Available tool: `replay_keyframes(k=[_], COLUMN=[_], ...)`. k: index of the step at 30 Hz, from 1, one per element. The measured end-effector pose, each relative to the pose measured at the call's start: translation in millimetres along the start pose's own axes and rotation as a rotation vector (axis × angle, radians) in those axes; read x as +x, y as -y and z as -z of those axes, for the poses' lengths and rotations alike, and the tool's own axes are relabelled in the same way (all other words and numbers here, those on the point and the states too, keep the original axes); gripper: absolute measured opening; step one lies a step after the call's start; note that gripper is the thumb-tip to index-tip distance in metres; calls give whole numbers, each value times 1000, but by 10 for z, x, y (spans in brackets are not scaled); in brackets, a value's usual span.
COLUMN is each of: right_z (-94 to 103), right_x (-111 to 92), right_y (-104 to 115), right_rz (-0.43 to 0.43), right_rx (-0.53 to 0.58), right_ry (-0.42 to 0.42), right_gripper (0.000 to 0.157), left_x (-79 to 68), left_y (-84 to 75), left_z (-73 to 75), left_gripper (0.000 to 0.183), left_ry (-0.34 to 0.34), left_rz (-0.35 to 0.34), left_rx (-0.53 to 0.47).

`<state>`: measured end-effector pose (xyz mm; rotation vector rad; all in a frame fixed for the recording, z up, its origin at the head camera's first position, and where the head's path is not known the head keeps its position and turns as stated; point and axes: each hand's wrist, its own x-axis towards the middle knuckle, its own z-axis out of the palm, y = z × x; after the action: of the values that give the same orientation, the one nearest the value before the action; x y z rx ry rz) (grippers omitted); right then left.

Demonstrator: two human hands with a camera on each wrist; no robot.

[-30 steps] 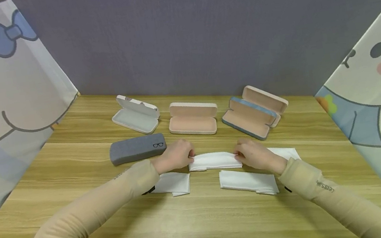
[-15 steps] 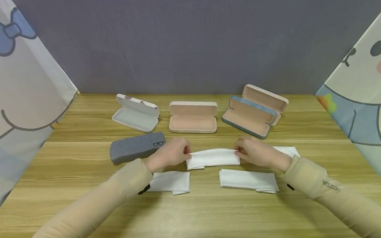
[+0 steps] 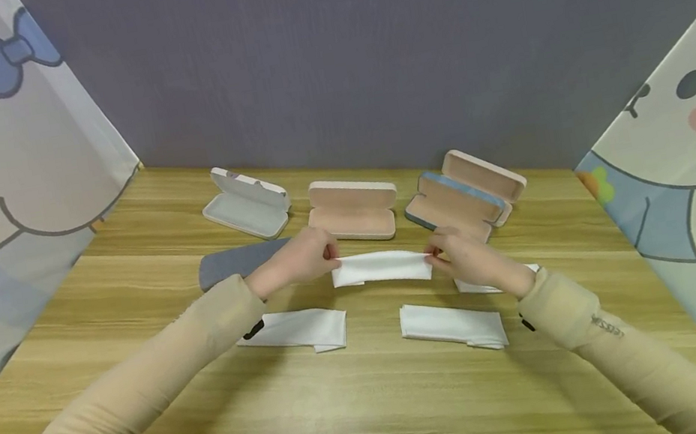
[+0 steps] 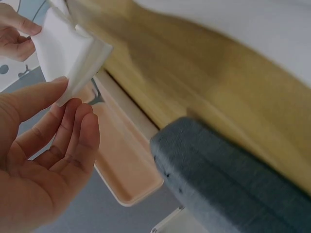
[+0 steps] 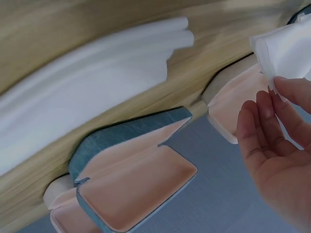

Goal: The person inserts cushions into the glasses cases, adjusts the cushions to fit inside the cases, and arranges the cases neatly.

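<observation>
A folded white cloth (image 3: 382, 268) is held stretched between both hands, above the wooden table. My left hand (image 3: 300, 259) pinches its left end between thumb and fingertips, as the left wrist view shows up close. At the other end, the thumb and fingers of my right hand (image 3: 474, 258) pinch the cloth's corner. Just beyond the cloth stands an open glasses case (image 3: 354, 222) with a peach lining. A closed grey glasses case (image 3: 235, 263) lies by the left hand, which partly covers it in the head view.
Folded white cloths lie on the near table: one at left (image 3: 307, 328), another at right (image 3: 452, 325), a third (image 3: 478, 286) partly under the right hand. Behind stand an open white-lined case (image 3: 245, 216), an open blue case (image 3: 444, 208) and a peach-lined case (image 3: 485, 176) against it.
Both hands have lifted the pinched cloth off the table and moved it away from me, closer to the middle open case. The other cloths and the cases have stayed put.
</observation>
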<state>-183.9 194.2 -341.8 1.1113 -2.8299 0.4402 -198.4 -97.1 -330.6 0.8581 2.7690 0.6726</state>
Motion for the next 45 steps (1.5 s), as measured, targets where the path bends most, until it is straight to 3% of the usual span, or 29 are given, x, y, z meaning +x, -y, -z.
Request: replay_keyframes(k=[9, 31, 37, 45], right_z=[40, 138, 138, 86], right_x=[111, 485, 613, 749], right_y=[-30, -99, -131, -165], right_rz=[-6, -99, -128, -164], right_rx=[20, 98, 82, 84], right_ry=[-36, -81, -67, -40], right_gripper=[8, 14, 19, 18], left_x=[14, 156, 277, 396], left_y=[37, 122, 213, 271], left_z=[96, 320, 381, 464], left_gripper=[10, 13, 15, 18], left_ry=[-73, -208, -206, -151], left_rz=[-17, 103, 157, 236], left_rx=[8, 49, 44, 25])
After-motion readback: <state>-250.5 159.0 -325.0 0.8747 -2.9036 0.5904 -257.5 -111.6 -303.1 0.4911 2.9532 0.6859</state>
